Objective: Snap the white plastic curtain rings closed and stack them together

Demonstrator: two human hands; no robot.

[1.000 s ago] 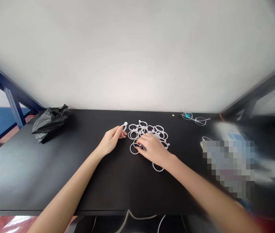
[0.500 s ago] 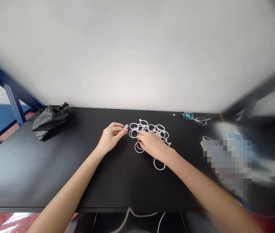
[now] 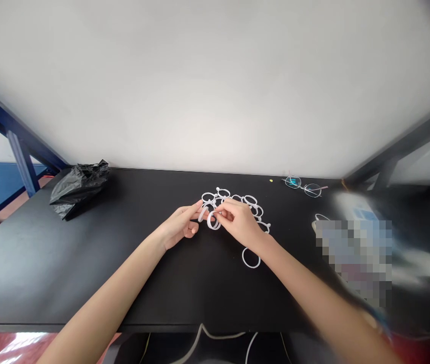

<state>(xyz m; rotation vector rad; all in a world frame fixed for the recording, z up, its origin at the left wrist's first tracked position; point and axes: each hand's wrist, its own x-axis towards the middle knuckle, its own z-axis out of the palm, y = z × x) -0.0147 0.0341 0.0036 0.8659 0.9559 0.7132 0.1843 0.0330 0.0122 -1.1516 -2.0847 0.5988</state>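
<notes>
My left hand is turned partly palm-up above the table, with a thin white ring held at its fingertips. Close beside it, my right hand pinches a white ring between thumb and forefinger; more than one loop seems to overlap there. Behind the fingers lies a loose pile of white rings, several with small round knobs. My right hand hides part of that pile. One single ring rests apart, nearer the front, left of my right forearm.
A crumpled black plastic bag sits at the back left of the black table. Folded-out eyeglasses lie at the back right. A blurred, pixelated package is at the right. Cables hang below the front edge.
My right hand has lifted a ring from the pile and brought it toward my left hand. My left hand has turned over, and its ring now hangs at the fingertips.
</notes>
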